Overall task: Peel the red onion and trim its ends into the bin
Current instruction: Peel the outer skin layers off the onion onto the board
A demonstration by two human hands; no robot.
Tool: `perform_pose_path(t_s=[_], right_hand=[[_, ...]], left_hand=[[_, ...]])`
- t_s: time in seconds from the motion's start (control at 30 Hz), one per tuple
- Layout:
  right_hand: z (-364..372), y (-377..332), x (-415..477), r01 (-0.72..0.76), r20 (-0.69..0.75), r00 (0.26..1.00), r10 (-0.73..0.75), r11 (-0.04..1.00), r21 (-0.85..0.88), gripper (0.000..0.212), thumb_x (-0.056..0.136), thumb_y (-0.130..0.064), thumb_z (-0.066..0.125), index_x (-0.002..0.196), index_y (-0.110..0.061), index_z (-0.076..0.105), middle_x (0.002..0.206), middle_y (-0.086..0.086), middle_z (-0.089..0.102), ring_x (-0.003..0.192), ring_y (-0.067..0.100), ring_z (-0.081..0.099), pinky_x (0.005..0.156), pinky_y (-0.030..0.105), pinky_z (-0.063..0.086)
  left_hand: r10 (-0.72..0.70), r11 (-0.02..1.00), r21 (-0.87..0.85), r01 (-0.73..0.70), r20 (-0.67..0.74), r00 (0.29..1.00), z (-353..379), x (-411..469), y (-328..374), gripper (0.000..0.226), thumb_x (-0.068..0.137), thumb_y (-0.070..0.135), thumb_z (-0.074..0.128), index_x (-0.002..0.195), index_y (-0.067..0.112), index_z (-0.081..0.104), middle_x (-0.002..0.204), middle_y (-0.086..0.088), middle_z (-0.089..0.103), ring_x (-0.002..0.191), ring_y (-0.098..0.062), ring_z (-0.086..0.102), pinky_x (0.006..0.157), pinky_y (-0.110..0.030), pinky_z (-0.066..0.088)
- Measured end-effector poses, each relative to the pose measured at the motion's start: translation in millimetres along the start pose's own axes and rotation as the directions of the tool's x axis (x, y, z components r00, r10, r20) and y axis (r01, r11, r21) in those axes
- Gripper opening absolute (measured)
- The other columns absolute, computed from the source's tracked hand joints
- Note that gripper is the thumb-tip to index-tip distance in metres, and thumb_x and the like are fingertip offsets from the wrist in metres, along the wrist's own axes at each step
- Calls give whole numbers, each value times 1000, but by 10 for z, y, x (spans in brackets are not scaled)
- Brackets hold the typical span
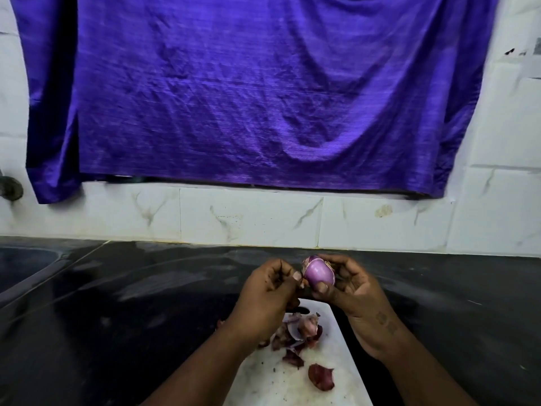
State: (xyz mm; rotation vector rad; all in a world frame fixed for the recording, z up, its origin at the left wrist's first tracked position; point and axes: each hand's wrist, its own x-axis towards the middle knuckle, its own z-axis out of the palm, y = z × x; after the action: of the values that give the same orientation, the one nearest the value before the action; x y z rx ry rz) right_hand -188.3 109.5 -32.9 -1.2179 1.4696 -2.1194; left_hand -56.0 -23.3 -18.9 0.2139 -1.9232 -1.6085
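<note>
Red onion (pixel 319 273) sits cupped in the right hand (pixel 351 291) above the white cutting board (pixel 292 382) — so skins (pixel 298 332) drop there — while the left hand (pixel 266 291) pinches a loose peel strip at its edge.

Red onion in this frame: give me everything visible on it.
The small round red onion is mostly peeled: a smooth, glossy pink-purple surface faces the camera, with scraps of dry papery skin at its top and left end. It is held in the air above the dark stone counter, cradled in the right hand, thumb pressed on its lower front. The left hand pinches skin at its left end. Its far side is hidden.
</note>
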Motion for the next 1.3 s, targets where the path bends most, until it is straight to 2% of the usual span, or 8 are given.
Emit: perform_pose_path(t_s=[0.17,0.3,0.43,0.57,0.8,1.0,1.17,1.3], right_hand=[[30,-12,-2,-16,32,999,13,996,83,58,69,-24,93,121,-12,69,128,16,70,120,38,66,103,57,50],[35,-56,-7,-93,57,995,80,961,261,75,58,-39,98,121,-7,70,123,22,71,96,28,74,79,33,62],[5,-70,-11,-127,44,992,119,946,298,86,56,-45,97,125,-4,68,120,24,71,83,24,72,74,30,62],[20,-59,-12,-141,67,989,129,962,233,83,61,-47,94,126,-4,68,122,22,72,93,24,72,75,30,61],[57,-119,-51,-134,32,991,131,983,127,76,56,-53,95,116,-12,74,114,16,75,92,25,73,68,30,59],[94,-152,-69,-141,31,990,139,987,78,67,54,-56,95,108,-22,78,109,18,75,94,38,68,68,32,58],[106,-163,-69,-131,33,991,129,989,66,66,51,-56,95,106,-23,78,103,12,76,87,31,67,66,32,58],[110,-161,-74,-125,25,992,124,990,58,67,52,-56,95,107,-21,78,106,13,76,87,29,68,66,32,57]], left_hand=[[29,999,30,-31,62,998,29,-50,28,22,109,19,49,94,5,56,78,1,62,74,-10,58,76,-31,56],[34,997,71,-35,12,999,-12,0,-31,24,110,20,45,93,5,52,77,3,60,73,-10,56,72,-27,53],[55,989,142,-51,-25,998,-67,57,-71,19,105,13,49,89,4,55,78,-5,57,71,-13,51,68,-30,46],[174,959,229,-166,-16,985,-36,32,-75,41,95,36,50,75,0,52,71,-22,51,64,-19,47,62,-36,40],[408,862,372,-346,-101,908,-41,-1,-16,15,87,42,67,90,27,68,85,9,68,78,-10,67,65,-29,57],[472,818,413,-399,-87,877,-59,11,-40,10,85,22,80,93,22,74,86,10,71,80,-12,69,67,-31,58],[497,809,422,-409,-122,859,-75,17,-30,7,85,15,79,87,22,76,80,10,73,76,-12,69,63,-26,56],[509,807,417,-418,-131,851,-73,25,-48,6,88,19,72,88,22,77,80,10,73,76,-14,70,65,-36,57]])
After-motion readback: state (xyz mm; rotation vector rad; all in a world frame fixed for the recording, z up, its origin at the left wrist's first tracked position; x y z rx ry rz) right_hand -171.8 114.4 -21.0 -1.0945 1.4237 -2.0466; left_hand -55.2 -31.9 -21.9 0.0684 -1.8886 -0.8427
